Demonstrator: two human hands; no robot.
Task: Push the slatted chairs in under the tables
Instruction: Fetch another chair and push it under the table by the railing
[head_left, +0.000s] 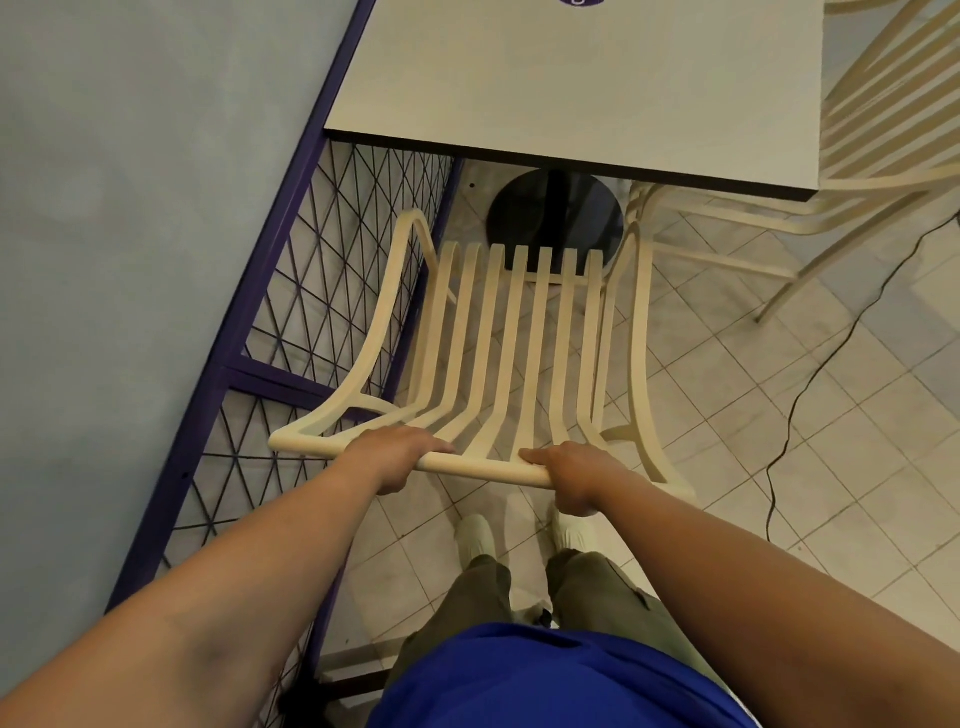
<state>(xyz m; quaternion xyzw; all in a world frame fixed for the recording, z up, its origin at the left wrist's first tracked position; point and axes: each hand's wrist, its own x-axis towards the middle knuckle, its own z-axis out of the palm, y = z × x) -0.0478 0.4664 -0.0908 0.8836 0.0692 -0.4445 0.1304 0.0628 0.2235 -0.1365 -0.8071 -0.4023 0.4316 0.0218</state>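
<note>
A cream slatted chair (511, 338) stands in front of me, facing a square grey table (571, 88). Its seat front lies just short of the table's near edge, over the round black table base (556, 213). My left hand (397, 454) grips the top rail of the chair back left of centre. My right hand (569, 475) grips the same rail near its right end. Both sets of fingers curl over the rail.
A purple-framed wire mesh fence (322, 312) runs close along the chair's left side, with blue wall beyond. A second cream slatted chair (883, 119) stands at the table's right side. A black cable (810, 374) trails over the tiled floor at right. My feet are behind the chair.
</note>
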